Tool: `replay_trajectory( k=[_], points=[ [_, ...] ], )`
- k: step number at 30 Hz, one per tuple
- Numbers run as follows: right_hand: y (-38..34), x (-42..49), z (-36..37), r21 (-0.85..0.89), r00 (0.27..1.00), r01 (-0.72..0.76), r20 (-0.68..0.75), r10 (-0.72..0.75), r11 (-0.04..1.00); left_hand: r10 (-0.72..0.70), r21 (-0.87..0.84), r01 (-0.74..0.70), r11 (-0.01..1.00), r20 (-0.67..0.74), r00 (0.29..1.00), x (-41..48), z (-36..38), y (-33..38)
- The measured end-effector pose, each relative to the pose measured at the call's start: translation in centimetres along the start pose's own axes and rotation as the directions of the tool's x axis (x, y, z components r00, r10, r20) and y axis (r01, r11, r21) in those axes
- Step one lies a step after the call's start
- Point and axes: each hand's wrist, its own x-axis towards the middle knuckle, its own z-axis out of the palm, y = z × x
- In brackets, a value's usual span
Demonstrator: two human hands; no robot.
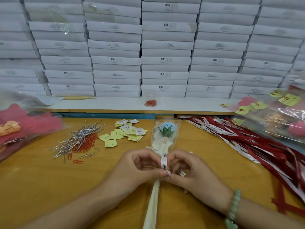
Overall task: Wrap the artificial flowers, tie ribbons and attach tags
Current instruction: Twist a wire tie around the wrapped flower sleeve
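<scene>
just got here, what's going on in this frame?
A person is tying a white printed ribbon around the stem of a wrapped blue artificial flower lying on the wooden table. The left hand and right hand both pinch the ribbon. To the left sit yellow tags and paper clips, to the right spare ribbons.

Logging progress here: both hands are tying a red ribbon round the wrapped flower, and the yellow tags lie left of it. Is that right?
Not quite: the head view shows the ribbon is white, not red. The left hand and right hand hold it round the flower, tags left of it.
</scene>
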Motion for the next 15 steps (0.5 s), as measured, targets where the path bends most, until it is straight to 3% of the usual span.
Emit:
replay_trajectory(
  k=[6, 15],
  points=[
    [-0.06, 0.06, -0.01, 0.083, 0.998, -0.018, 0.059, 0.013, 0.996, 0.010, 0.062, -0.011, 0.998, 0.026, 1.000, -0.14, -0.13, 0.05],
    [-0.15, 0.24, -0.09, 0.149, 0.997, -0.070, 0.043, 0.064, 0.986, 0.044, 0.018, -0.045, 0.999, 0.077, 0.996, 0.03, -0.07, -0.14]
  ],
)
